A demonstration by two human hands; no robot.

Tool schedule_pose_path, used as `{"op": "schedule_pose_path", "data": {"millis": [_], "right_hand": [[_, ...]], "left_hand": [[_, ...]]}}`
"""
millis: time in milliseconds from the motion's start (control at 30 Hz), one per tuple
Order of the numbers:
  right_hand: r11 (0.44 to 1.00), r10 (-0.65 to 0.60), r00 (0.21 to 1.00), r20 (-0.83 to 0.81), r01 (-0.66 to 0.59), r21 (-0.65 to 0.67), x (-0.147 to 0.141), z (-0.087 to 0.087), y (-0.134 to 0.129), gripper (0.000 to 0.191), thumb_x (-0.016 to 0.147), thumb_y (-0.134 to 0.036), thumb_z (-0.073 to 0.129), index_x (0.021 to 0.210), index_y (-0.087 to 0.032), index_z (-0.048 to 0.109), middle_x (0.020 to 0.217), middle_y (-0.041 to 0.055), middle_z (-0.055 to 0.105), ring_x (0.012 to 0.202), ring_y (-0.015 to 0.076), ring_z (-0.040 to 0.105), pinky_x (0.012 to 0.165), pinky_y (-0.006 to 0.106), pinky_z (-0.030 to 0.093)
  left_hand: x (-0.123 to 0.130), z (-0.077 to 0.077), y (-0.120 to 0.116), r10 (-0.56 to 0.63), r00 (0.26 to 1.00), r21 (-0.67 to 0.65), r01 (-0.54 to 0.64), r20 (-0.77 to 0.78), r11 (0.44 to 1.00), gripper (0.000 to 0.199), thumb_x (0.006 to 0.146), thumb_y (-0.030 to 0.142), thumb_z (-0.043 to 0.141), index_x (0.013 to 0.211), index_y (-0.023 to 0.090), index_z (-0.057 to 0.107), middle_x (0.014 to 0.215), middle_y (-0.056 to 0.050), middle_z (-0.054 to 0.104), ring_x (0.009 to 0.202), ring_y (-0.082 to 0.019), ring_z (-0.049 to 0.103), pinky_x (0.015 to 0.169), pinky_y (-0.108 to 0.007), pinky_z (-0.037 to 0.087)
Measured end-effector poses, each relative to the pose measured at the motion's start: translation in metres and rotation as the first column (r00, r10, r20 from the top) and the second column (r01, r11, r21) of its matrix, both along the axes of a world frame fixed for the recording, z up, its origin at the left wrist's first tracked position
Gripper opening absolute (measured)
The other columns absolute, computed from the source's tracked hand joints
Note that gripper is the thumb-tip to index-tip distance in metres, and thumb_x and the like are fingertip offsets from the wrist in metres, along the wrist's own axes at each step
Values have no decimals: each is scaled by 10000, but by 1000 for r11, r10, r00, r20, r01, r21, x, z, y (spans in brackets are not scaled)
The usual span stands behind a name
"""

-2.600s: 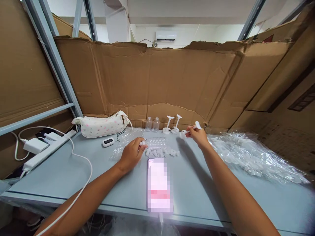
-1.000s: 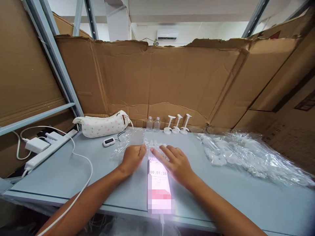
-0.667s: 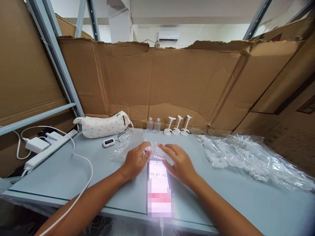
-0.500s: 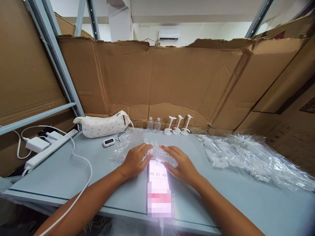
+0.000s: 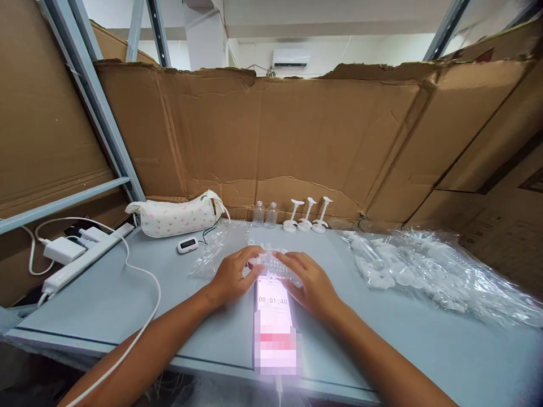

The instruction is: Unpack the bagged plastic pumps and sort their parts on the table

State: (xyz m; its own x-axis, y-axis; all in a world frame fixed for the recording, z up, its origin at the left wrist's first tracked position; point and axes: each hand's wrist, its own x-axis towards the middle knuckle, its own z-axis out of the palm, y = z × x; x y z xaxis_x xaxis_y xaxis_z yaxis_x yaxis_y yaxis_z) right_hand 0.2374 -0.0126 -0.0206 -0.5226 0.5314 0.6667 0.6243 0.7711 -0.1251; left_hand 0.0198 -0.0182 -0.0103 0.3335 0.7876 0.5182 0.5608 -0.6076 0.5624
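Just beyond a lit phone [image 5: 274,316] lies a group of small clear plastic pieces [image 5: 275,265]. My left hand [image 5: 235,276] is closed at the left end of this group, its thumb and fingertips on the pieces. Curved over the right end, my right hand [image 5: 311,285] has its fingertips on the clear pieces too. Two clear bottles [image 5: 258,215] stand upright near the cardboard, and to their right are several white pump-like parts [image 5: 304,216] on round bases. Glare and fingers hide part of the clear pieces.
A clear bag of white parts [image 5: 424,271] covers the right side of the grey table [image 5: 348,350]. At left are a floral pouch [image 5: 180,217], a small white device [image 5: 187,245], thin plastic wrap [image 5: 223,249] and a power strip [image 5: 87,263] with a cable crossing my left forearm.
Both hands stay at the clear pieces with only slight finger shifts. The right hand has moved a little inward to the left.
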Motion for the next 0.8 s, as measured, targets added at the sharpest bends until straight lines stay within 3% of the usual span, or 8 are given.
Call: {"op": "schedule_pose_path", "data": {"millis": [100,267,533,700,800], "right_hand": [[999,-25,999,-31,24,-30,1,-2,2,507,842,-174,537,1333,-252,440,1070,97,599,955,241,564,789,390,508],[997,-20,999,-39,17,-71,1,-2,3,498,851,-201,543,1336,-250,436,1075,90,616,961,235,573,810,385,510],[993,-17,998,-55,10,-114,-3,0,-2,477,848,-231,569,1313,-255,466,1066,85,631,974,232,584,828,388,516],[986,-36,996,-84,22,-163,-1,3,-1,478,847,-226,561,1312,-276,462,1090,78,620,990,231,580,849,399,513],[985,-39,995,-96,22,-171,0,3,-1,480,846,-219,556,1312,-281,462,1090,77,616,987,230,581,845,396,515]], "left_hand": [[1,0,0,-53,999,26,53,3,998,227,885,252,468,1100,213,529,1038,-35,621,836,-149,580,783,-266,437],[2,1,1,19,1000,-30,-20,-17,999,206,898,292,460,1063,202,542,1028,-39,647,842,-174,589,782,-290,426],[1,3,4,92,993,-151,-102,-73,983,418,924,492,335,717,187,533,644,11,553,618,-153,508,600,-263,358],[2,1,3,35,999,-84,-34,9,996,273,932,369,376,1067,199,542,939,-24,643,763,-155,570,726,-272,409],[1,1,3,18,1000,-16,-18,-1,1000,239,921,305,402,1087,191,531,1011,-45,640,832,-165,579,791,-284,412]]}}
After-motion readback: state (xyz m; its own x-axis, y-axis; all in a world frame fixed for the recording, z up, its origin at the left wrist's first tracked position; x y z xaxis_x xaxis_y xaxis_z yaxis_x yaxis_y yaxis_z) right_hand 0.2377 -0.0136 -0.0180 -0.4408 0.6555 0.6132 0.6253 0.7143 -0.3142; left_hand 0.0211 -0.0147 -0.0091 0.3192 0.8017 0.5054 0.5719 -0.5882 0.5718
